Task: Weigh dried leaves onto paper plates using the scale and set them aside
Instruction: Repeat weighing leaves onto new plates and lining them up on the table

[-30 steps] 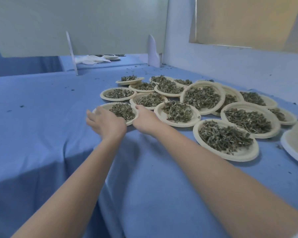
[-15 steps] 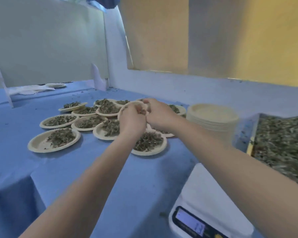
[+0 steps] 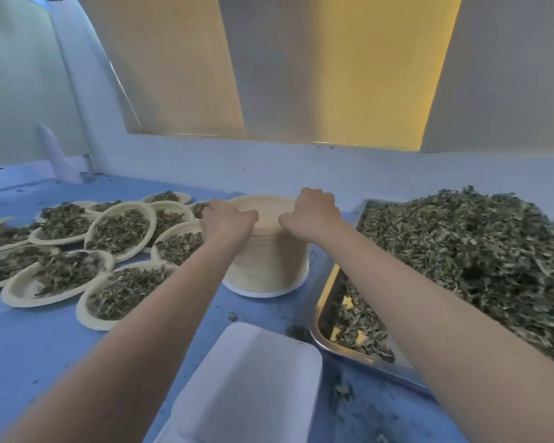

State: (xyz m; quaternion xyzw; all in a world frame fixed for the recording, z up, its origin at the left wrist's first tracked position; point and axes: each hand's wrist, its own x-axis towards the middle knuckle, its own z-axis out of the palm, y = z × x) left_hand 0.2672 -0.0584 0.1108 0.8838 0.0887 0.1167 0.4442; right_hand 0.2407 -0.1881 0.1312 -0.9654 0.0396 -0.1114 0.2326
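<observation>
Nothing sits on the scale (image 3: pixel 250 378) right now; its white pan lies bare at six o'clock, closest to me on the blue worktop (image 3: pixel 39 340), so no weighing is under way at this instant. At four o'clock the metal tray (image 3: pixel 325 310) is heaped high with dried leaves (image 3: pixel 461 251), which I judge to mean plenty of portions are left to measure out. Round at nine to ten o'clock the filled plates (image 3: pixel 61 273) lie crowded together, some overlapping, each with its small pile of leaves; I count roughly a dozen in view, though the far ones blur into each other. That cluster is the finished part of the job, set aside well clear of the scale.

Straight ahead at twelve o'clock stands the stack of empty paper plates (image 3: pixel 269 260), tall enough that the supply looks far from spent. My left hand (image 3: pixel 226 220) rests on its near-left rim and my right hand (image 3: pixel 312 215) on its right rim, fingers of both curled down over the top plate. Both grips look closed on that top plate, seemingly working it free; whether it has separated from the one beneath I cannot tell. By my reckoning the step in hand is fetching a fresh plate for the scale, with filling, weighing and setting aside to follow.
</observation>
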